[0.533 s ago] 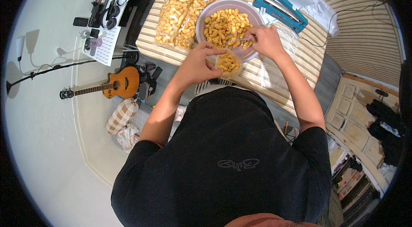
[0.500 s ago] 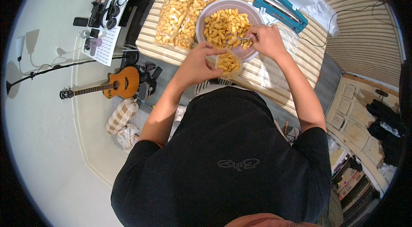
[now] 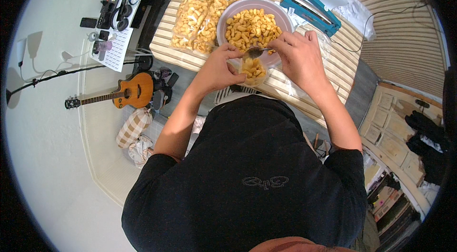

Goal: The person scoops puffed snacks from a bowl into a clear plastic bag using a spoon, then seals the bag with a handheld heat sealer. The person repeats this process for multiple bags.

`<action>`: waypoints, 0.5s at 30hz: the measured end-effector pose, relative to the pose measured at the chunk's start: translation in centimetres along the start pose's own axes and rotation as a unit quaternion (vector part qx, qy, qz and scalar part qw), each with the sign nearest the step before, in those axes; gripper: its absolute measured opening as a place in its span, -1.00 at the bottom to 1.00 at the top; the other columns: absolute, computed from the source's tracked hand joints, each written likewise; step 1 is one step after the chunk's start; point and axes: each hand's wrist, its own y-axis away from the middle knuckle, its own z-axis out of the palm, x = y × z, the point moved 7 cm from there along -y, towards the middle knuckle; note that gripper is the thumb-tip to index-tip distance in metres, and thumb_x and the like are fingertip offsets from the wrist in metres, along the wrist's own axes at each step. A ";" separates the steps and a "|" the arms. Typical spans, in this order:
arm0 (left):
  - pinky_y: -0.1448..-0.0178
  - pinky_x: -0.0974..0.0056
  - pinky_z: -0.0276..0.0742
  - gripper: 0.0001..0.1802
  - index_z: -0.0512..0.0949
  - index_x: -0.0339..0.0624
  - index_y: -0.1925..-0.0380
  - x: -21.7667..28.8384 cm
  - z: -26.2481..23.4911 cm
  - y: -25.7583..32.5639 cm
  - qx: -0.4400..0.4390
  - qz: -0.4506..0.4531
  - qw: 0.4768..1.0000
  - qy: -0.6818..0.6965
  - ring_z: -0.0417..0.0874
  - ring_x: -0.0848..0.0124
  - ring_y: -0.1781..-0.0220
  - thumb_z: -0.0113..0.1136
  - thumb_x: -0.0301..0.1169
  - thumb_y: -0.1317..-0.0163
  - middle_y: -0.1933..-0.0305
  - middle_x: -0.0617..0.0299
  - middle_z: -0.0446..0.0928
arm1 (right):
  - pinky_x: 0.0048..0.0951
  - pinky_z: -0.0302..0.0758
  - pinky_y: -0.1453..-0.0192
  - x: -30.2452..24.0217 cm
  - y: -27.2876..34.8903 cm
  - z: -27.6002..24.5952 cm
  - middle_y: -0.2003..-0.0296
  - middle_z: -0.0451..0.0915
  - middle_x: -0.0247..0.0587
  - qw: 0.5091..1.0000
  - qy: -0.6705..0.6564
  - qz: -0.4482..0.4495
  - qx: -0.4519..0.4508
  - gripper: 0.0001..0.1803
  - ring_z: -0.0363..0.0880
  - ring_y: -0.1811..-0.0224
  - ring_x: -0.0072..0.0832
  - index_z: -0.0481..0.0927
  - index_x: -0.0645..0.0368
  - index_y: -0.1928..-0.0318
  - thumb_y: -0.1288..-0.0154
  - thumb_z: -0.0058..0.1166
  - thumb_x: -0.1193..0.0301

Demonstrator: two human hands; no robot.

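Observation:
My left hand (image 3: 220, 70) is closed on a small clear plastic bag (image 3: 253, 73), its mouth toward the tub and some curled yellow macaroni snacks inside. Between the fingers of my right hand (image 3: 302, 57) is a metal spoon (image 3: 255, 52), its bowl over the mouth of the bag. Just beyond both hands stands a round, pale lilac plastic tub (image 3: 223, 22), partly filled with loose macaroni snacks (image 3: 252, 27). My right fingers cover part of the tub's near right side.
Large filled snack bags (image 3: 197, 11) lie left of the tub on a striped cloth (image 3: 164, 42). A teal bag sealer (image 3: 312, 14) sits to the right, a white sheet behind it. Farther left are a white desk (image 3: 114, 56) with electronics and a guitar (image 3: 135, 91).
The spoon has come out of the tub toward me and now tips over the small bag. My right hand has moved nearer and turned; my left hand stays almost in place.

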 end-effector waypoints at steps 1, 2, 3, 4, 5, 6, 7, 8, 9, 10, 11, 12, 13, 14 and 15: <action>0.14 0.28 0.81 -0.30 0.74 -0.44 -0.24 -0.1 -0.1 0.1 0.009 0.002 1.000 -0.004 0.84 0.36 0.24 0.76 -0.37 -0.10 -0.38 0.00 0.52 | -0.08 0.36 -0.05 -0.3 0.2 0.1 0.21 0.69 -0.29 1.000 0.014 -0.004 0.014 -0.79 0.73 0.10 -0.24 0.84 -0.02 0.01 -0.39 0.34 0.49; 0.14 0.29 0.81 -0.30 0.75 -0.43 -0.24 -0.4 -0.1 0.2 0.018 0.004 1.000 -0.007 0.84 0.37 0.24 0.76 -0.37 -0.10 -0.39 0.00 0.52 | -0.10 0.35 -0.05 -0.4 0.3 0.3 0.20 0.70 -0.27 1.000 0.004 0.005 0.020 -0.85 0.72 0.11 -0.23 0.82 0.01 0.03 -0.44 0.35 0.43; 0.14 0.29 0.81 -0.30 0.75 -0.42 -0.25 -0.6 -0.1 0.3 0.027 0.005 1.000 -0.011 0.84 0.37 0.23 0.76 -0.37 -0.10 -0.39 0.00 0.52 | -0.12 0.35 -0.06 -0.4 0.4 0.6 0.19 0.71 -0.26 1.000 -0.006 0.014 0.027 -0.89 0.71 0.11 -0.21 0.80 0.03 0.05 -0.48 0.37 0.38; 0.11 0.29 0.83 -0.32 0.75 -0.36 -0.27 -0.3 0.1 0.2 0.012 0.010 1.000 -0.018 0.86 0.36 0.19 0.74 -0.40 -0.12 -0.41 0.00 0.51 | -0.14 0.35 -0.06 -0.4 0.6 0.9 0.19 0.71 -0.24 0.999 -0.016 0.026 0.036 -0.88 0.69 0.12 -0.19 0.78 0.06 0.07 -0.53 0.38 0.32; 0.08 0.29 0.86 -0.33 0.76 -0.29 -0.30 0.1 0.1 0.2 -0.004 0.015 1.000 -0.025 0.87 0.35 0.15 0.71 -0.42 -0.14 -0.43 0.00 0.49 | -0.13 0.37 -0.06 -0.2 0.7 1.9 0.19 0.71 -0.21 0.998 -0.035 0.043 0.014 -0.82 0.69 0.12 -0.16 0.75 0.08 0.08 -0.52 0.40 0.27; 0.05 0.29 0.88 -0.34 0.76 -0.23 -0.32 0.3 0.3 0.1 -0.020 0.020 0.999 -0.033 0.88 0.34 0.11 0.68 -0.45 -0.17 -0.45 0.00 0.48 | -0.12 0.39 -0.07 0.0 0.8 3.0 0.19 0.71 -0.18 0.997 -0.054 0.060 -0.007 -0.76 0.70 0.12 -0.13 0.72 0.10 0.09 -0.52 0.42 0.22; 0.06 0.30 0.87 -0.40 0.79 -0.20 -0.28 0.5 0.3 0.2 -0.009 0.026 0.999 -0.034 0.88 0.34 0.12 0.65 -0.46 -0.18 -0.44 0.00 0.49 | -0.11 0.41 -0.07 0.1 0.9 4.3 0.19 0.71 -0.15 0.994 -0.073 0.074 -0.029 -0.70 0.70 0.13 -0.09 0.70 0.12 0.10 -0.51 0.44 0.17; 0.06 0.30 0.87 -0.45 0.83 -0.16 -0.24 0.6 0.3 0.2 0.001 0.034 0.999 -0.037 0.88 0.35 0.12 0.62 -0.46 -0.19 -0.44 -0.01 0.51 | -0.04 0.52 -0.03 0.0 1.0 5.4 0.21 0.72 -0.07 0.993 -0.079 0.080 -0.045 -0.57 0.72 0.18 0.01 0.63 0.18 0.14 -0.48 0.47 0.06; 0.06 0.31 0.86 -0.50 0.86 -0.12 -0.20 0.8 0.4 0.2 0.011 0.042 0.998 -0.040 0.88 0.35 0.13 0.60 -0.47 -0.21 -0.43 -0.01 0.53 | 0.01 0.56 -0.02 0.4 1.3 6.8 0.20 0.73 0.00 0.988 -0.088 0.091 -0.083 -0.57 0.73 0.16 0.08 0.62 0.19 0.09 -0.47 0.46 0.08; 0.07 0.31 0.85 -0.55 0.87 -0.14 -0.16 0.6 0.3 0.1 0.026 0.050 0.997 -0.048 0.88 0.35 0.13 0.57 -0.48 -0.22 -0.38 0.01 0.56 | 0.06 0.61 -0.01 0.7 1.4 8.3 0.19 0.74 0.06 0.983 -0.097 0.100 -0.123 -0.56 0.74 0.14 0.16 0.61 0.21 0.04 -0.47 0.45 0.10; 0.08 0.32 0.85 -0.60 0.88 -0.16 -0.11 0.1 0.3 -0.4 0.038 0.059 0.996 -0.059 0.87 0.36 0.14 0.55 -0.49 -0.24 -0.33 0.02 0.60 | 0.11 0.65 0.00 1.1 1.7 9.6 0.18 0.76 0.13 0.975 -0.107 0.112 -0.160 -0.55 0.75 0.13 0.24 0.60 0.23 -0.01 -0.47 0.44 0.12; 0.09 0.32 0.84 -0.64 0.90 -0.17 -0.07 0.0 0.2 -0.7 0.050 0.069 0.994 -0.069 0.87 0.36 0.15 0.53 -0.50 -0.25 -0.29 0.04 0.63 | 0.07 0.66 0.03 1.6 1.9 10.3 0.20 0.76 0.11 0.974 -0.106 0.119 -0.162 -0.56 0.76 0.17 0.20 0.60 0.24 -0.04 -0.47 0.44 0.16; 0.11 0.32 0.83 -0.68 0.90 -0.18 -0.03 -0.2 0.3 -0.6 0.047 0.059 0.995 -0.064 0.86 0.37 0.17 0.52 -0.51 -0.25 -0.24 0.07 0.65 | 0.03 0.67 0.07 1.9 2.0 10.6 0.22 0.77 0.09 0.973 -0.103 0.124 -0.164 -0.57 0.77 0.20 0.15 0.59 0.25 -0.08 -0.48 0.44 0.20; 0.12 0.32 0.82 -0.72 0.91 -0.19 0.02 -0.2 0.2 -0.6 0.044 0.050 0.996 -0.059 0.86 0.38 0.19 0.51 -0.52 -0.26 -0.19 0.10 0.67 | -0.02 0.68 0.10 2.2 2.2 10.7 0.24 0.77 0.07 0.972 -0.101 0.130 -0.167 -0.57 0.79 0.24 0.11 0.59 0.27 -0.11 -0.48 0.44 0.24; 0.13 0.32 0.81 -0.75 0.91 -0.20 0.06 -0.2 0.1 -0.5 0.040 0.040 0.997 -0.054 0.85 0.39 0.21 0.49 -0.53 -0.27 -0.14 0.13 0.69 | -0.08 0.67 0.12 2.2 2.8 11.1 0.26 0.75 0.01 0.942 -0.225 0.145 -0.201 -0.59 0.77 0.26 -0.02 0.59 0.26 -0.16 -0.51 0.41 0.29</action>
